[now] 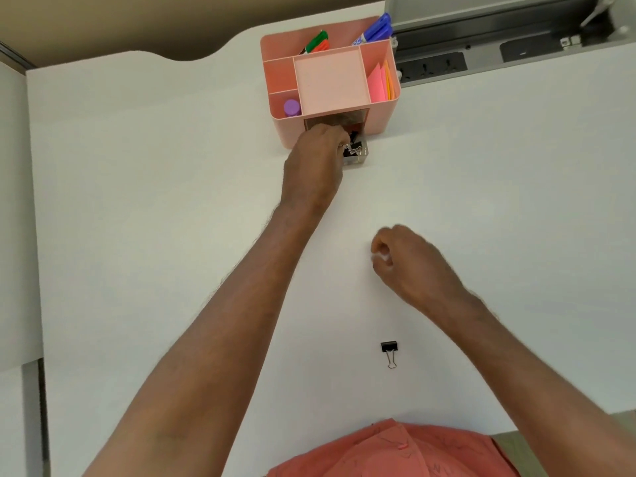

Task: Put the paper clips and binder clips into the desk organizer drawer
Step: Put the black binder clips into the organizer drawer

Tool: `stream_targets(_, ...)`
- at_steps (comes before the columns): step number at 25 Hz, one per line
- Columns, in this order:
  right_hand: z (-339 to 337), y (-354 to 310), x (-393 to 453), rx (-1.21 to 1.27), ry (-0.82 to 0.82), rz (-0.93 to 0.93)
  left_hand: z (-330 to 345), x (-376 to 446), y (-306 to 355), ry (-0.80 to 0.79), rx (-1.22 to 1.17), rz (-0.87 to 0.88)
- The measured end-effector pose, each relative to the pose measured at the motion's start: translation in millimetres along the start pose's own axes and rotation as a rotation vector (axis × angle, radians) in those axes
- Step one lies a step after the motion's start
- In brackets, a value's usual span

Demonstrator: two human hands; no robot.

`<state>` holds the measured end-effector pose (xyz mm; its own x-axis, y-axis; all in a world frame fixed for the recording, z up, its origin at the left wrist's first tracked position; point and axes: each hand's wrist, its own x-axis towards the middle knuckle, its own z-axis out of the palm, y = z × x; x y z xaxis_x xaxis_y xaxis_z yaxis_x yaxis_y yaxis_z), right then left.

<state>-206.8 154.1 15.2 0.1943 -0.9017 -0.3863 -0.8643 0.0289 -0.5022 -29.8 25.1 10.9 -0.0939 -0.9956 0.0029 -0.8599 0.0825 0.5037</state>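
The pink desk organizer (pixel 382 115) stands at the far middle of the white desk. Its small clear drawer (pixel 359 159) is pulled out toward me, with black binder clips inside. My left hand (pixel 315 160) reaches over the drawer's left side, its fingertips pinched on a black binder clip (pixel 354 149) with silver handles just above the drawer. My right hand (pixel 409 263) rests mid-desk as a loose fist, fingertips curled together against the surface; what they enclose is hidden. One more black binder clip (pixel 389 352) lies alone on the desk near me.
The organizer's top compartments hold markers (pixel 377 29), pink and orange sticky notes (pixel 378 82) and a purple-capped item (pixel 292 107). A grey power-socket channel (pixel 447 65) runs behind the organizer at the right. The desk's left edge meets a white partition.
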Motion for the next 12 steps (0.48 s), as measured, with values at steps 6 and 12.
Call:
stream_targets(6,39,-6,-74,-0.305,-0.322,0.184,18,-84,-5,0.159,0.008,-0.029)
stream_targets(12,43,-8,-80,-0.223,-0.299,0.102,46,-138,-28,-0.103,0.159,-0.122)
